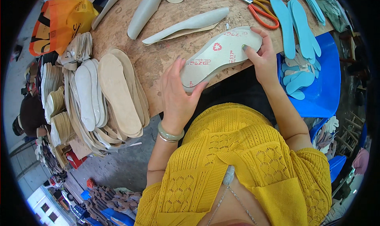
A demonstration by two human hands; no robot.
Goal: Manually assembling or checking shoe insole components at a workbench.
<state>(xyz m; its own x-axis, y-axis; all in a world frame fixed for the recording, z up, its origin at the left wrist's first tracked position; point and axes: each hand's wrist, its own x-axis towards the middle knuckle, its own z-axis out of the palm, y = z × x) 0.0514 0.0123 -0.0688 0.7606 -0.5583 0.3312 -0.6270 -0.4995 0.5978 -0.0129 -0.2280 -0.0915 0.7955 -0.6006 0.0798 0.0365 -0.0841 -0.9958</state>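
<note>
Between my two hands is a pale grey-white shoe insole [217, 53] with red print, tilted just above the front edge of the table. A second edge along its near side suggests another layer beneath. My left hand [177, 87] grips its left end, thumb below and fingers along the far side. At the other end, my right hand [262, 53] pinches it with the thumb on top and fingers curled behind. Just beyond lies a curled pale insole sheet [190, 24] with a beige layer under it. Orange-and-yellow-handled scissors [259, 10] rest on the table past my right hand.
Stacks of beige insoles [120, 91] and white insoles [88, 95] line the left of the wooden table [114, 32], near an orange bag [63, 24]. Rolled sheets [146, 12] lie at the back. Light-blue insoles [301, 28] overhang a blue bin [326, 79] at right.
</note>
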